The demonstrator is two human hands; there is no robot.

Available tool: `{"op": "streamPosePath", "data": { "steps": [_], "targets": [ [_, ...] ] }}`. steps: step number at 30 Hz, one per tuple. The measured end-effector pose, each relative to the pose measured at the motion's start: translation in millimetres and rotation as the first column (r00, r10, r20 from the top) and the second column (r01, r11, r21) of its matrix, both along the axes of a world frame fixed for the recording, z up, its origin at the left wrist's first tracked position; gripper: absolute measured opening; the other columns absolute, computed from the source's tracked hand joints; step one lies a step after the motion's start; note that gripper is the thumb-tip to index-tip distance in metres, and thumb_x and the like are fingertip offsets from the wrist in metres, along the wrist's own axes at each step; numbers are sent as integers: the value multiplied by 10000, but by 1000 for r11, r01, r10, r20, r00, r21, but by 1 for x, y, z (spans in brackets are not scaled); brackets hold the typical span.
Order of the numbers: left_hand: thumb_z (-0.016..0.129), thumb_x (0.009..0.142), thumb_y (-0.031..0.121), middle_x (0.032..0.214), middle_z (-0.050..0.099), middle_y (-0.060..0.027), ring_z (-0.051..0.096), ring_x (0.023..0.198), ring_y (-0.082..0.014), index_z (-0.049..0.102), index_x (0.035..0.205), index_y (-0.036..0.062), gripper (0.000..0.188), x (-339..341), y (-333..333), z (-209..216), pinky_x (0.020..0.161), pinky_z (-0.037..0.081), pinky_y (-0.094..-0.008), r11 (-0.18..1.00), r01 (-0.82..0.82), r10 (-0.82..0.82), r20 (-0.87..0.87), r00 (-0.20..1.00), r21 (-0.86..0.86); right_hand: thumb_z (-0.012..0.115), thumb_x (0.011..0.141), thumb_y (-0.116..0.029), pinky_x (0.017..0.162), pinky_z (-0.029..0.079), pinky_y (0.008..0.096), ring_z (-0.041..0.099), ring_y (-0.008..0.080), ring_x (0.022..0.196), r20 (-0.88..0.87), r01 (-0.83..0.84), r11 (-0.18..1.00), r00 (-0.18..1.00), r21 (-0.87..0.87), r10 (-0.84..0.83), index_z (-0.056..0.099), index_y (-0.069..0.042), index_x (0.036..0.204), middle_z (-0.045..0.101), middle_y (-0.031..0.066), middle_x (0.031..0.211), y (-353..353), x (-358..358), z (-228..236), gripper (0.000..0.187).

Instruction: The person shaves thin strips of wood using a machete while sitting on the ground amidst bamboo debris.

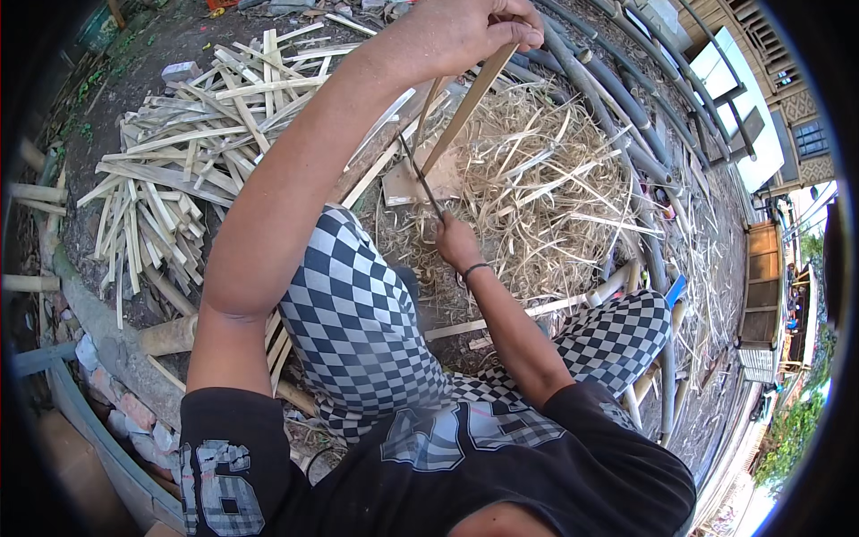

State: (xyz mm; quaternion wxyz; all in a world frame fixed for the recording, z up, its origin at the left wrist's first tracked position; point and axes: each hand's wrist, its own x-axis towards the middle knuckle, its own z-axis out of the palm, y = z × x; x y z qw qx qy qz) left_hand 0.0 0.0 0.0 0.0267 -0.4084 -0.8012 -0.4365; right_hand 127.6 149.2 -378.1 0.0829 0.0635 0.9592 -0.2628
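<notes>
My left hand (503, 21), raised at the top of the view, grips the upper end of a bamboo strip (472, 100). The strip slants down to a small wooden board (395, 189) on the ground. Lower down, my right hand (458, 243) is closed round the handle of a knife (420, 175). Its long dark blade points up and to the left, close beside the strip; whether they touch I cannot tell. Part of the knife's handle is hidden in my fingers.
Curly bamboo shavings (559, 148) are heaped to the right of the board. At the left lies a large pile of split bamboo strips (192, 143). Bamboo poles (617, 85) run along the right side. My legs in checkered trousers (358, 309) are bent in front of me.
</notes>
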Motion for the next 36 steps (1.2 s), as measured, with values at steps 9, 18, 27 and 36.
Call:
{"op": "streamPosePath", "data": {
  "steps": [9,18,27,36],
  "targets": [
    [646,957,183,874,720,-114,691,824,-192,704,1019,9,193,1,11,2,742,535,-348,999,19,-20,14,1000,28,507,968,-263,766,509,581,642,497,826,104,58,993,992,106,-69,550,-32,1083,663,298,869,27,31,-23,262],
    [831,793,204,873,743,-80,696,664,-118,690,1063,18,356,-20,6,-33,598,567,-256,943,-247,249,18,968,225,548,895,-202,898,526,467,659,410,1003,407,-205,975,901,90,152,699,-19,1077,686,256,1043,55,35,132,300],
    [856,763,135,877,738,-77,688,796,-114,684,1028,-24,354,-20,25,-32,748,556,-273,976,-99,82,92,992,192,598,852,-149,776,536,473,680,353,859,192,-40,858,979,513,-69,731,-75,940,697,178,873,141,94,319,176],
    [681,928,146,1081,710,-95,672,1033,-163,609,1264,10,369,14,43,-20,940,528,-318,958,239,-272,247,930,157,505,1023,-209,478,488,349,601,212,487,-286,279,865,863,-417,-416,596,-2,1053,609,113,608,130,79,276,228]
  ]
}}
